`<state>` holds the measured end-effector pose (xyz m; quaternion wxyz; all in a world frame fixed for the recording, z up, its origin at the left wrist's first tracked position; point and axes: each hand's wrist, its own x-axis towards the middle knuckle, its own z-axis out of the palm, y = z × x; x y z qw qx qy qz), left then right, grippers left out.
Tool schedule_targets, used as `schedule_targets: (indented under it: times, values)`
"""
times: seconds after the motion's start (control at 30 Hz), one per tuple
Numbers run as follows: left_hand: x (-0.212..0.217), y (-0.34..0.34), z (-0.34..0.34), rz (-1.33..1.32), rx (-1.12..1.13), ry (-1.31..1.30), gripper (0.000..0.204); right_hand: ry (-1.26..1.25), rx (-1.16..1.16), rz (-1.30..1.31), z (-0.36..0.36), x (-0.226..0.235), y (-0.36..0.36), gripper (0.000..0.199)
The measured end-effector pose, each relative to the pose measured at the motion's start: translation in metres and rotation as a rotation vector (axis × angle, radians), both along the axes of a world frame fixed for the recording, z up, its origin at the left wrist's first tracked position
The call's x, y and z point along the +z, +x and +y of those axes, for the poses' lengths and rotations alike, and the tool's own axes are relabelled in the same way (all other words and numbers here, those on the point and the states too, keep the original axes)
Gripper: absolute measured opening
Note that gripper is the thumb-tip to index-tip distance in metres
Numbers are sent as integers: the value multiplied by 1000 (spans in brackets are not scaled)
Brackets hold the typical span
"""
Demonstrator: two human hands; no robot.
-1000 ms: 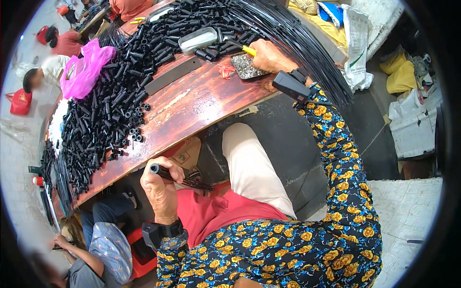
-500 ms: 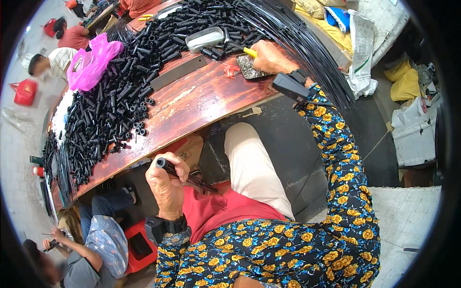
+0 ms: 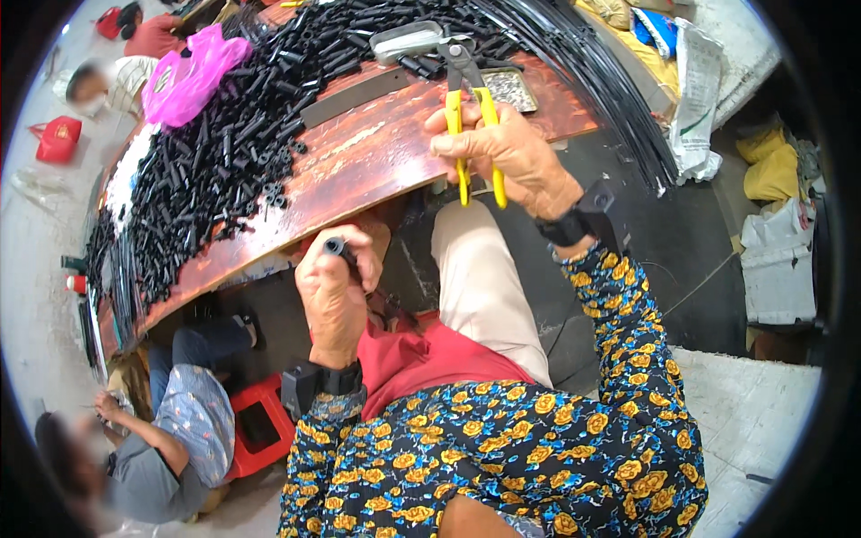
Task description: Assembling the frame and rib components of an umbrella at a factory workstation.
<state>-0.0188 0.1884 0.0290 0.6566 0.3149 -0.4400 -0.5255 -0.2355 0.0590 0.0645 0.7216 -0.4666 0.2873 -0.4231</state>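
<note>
My left hand [image 3: 330,300] is closed round a black tube-like part [image 3: 334,245], its round open end facing up. Dark thin strands hang below that fist, over my lap. Yellow-handled pliers [image 3: 464,81] are gripped in my right hand [image 3: 520,161], above the front edge of the wooden table [image 3: 368,152]. Their metal head points away from me, and the handles are spread apart. Just beyond the right hand sits a shallow tray [image 3: 529,101] of small metal bits. Several similar black parts [image 3: 206,161] lie heaped across the table.
A flat metal bar [image 3: 354,97] and a clear plastic box [image 3: 408,34] lie on the table. Long black rods [image 3: 610,94] are bundled at the right. A pink plastic bag [image 3: 193,76] rests on the heap. At the lower left a co-worker [image 3: 157,466] sits near a red stool [image 3: 265,417].
My right hand has come back from the tray toward me, raising the pliers into full view. My left hand has shifted slightly up and right, still holding the black part.
</note>
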Motion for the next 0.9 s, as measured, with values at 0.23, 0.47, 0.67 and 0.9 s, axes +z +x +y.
schedule_targets:
  times: [0.23, 0.47, 0.67, 0.9]
  values:
    - [6, 3, 8, -73, 158, 128, 25, 87, 167, -199, 63, 6, 66, 25]
    - [10, 11, 18, -54, 208, 69, 24, 147, 212, -241, 80, -1, 78, 25]
    - [3, 17, 16, -95, 188, 71, 25, -66, 183, -91, 81, 2, 71, 27]
    - [9, 11, 10, 4, 118, 75, 28, -124, 210, -2, 82, 22, 59, 25]
